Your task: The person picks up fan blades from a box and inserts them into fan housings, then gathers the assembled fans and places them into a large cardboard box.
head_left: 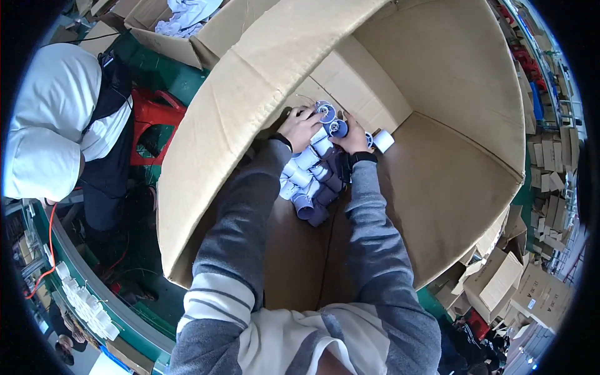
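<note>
Both my arms reach down into a large open cardboard box (462, 181). On the bottom lies a pile of short white cylindrical plastic parts (301, 177), bluish where shaded, some with hollow ends. At the top of the pile, my left hand (301, 130) has its fingers closed over a round cylinder (324, 111) whose open end shows spokes inside. Beside it, my right hand (354, 135) grips a second cylinder (338, 129), thumb and fingers around its side. Just right of that wrist, a loose cylinder (382, 142) rests against the pile's edge. My fingertips are partly hidden.
The box's tall wall (215, 131) stands close along my left arm. Beyond it are a red plastic stool (153, 125) and a person in white (56, 119). A curved workbench (119, 300) holds white parts at lower left. Several cartons (494, 284) are stacked at right.
</note>
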{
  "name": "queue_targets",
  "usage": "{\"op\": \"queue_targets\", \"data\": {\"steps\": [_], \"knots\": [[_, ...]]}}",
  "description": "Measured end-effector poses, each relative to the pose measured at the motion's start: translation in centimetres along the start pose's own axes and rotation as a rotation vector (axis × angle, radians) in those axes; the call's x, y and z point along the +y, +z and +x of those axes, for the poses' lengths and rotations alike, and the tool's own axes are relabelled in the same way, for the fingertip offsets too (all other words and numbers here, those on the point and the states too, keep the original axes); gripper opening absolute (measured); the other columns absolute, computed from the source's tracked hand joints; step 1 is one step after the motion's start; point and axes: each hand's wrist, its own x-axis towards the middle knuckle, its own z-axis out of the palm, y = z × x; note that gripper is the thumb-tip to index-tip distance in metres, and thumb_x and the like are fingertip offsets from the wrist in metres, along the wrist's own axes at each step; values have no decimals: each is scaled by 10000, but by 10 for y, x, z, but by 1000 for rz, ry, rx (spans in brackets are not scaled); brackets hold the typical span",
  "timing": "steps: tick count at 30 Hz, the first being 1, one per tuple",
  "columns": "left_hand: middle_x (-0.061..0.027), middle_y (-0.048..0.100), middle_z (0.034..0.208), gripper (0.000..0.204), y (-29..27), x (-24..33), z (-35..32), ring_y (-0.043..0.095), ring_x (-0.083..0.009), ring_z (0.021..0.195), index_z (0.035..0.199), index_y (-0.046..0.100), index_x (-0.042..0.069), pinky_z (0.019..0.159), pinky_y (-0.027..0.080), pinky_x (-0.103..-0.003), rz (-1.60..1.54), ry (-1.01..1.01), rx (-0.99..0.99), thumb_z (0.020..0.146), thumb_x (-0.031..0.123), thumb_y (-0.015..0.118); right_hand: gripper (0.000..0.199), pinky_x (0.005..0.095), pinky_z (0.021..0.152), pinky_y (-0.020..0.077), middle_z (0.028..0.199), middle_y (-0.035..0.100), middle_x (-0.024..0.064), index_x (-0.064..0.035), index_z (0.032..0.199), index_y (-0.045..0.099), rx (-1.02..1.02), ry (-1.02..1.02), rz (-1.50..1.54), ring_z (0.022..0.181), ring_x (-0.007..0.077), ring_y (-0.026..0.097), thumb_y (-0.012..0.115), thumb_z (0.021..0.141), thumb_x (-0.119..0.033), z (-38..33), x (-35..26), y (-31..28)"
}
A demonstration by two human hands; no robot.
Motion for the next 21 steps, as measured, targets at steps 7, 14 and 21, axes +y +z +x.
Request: {"op": "queue_targets", "data": {"steps": [7, 14, 21], "knots": [[-46, 429, 1169, 265, 21, 14, 19, 329, -267, 1139, 970, 558, 142, 874, 277, -474, 120, -243, 114, 711, 142, 501, 704, 372, 807, 429, 1042, 506, 182, -71, 1117, 468, 106, 21, -76, 940, 336, 512, 774, 486, -125, -3, -11, 11], [-61, 436, 1167, 218, 19, 12, 4, 290, -286, 1170, 914, 580, 130, 894, 265, -479, 69, -166, 172, 716, 193, 512, 627, 373, 783, 437, 1036, 502, 172, -67, 1096, 480, 176, -23, -38, 927, 335, 515, 750, 545, -198, -5, -6, 14], [-65, 433, 1166, 213, 9, 14, 1, 293, -264, 1168, 885, 590, 123, 901, 261, -486, 126, -137, 191, 716, 239, 533, 621, 377, 774, 440, 1031, 511, 168, -72, 1103, 486, 166, -12, -48, 929, 333, 519, 751, 563, -226, -11, -8, 19]]}}
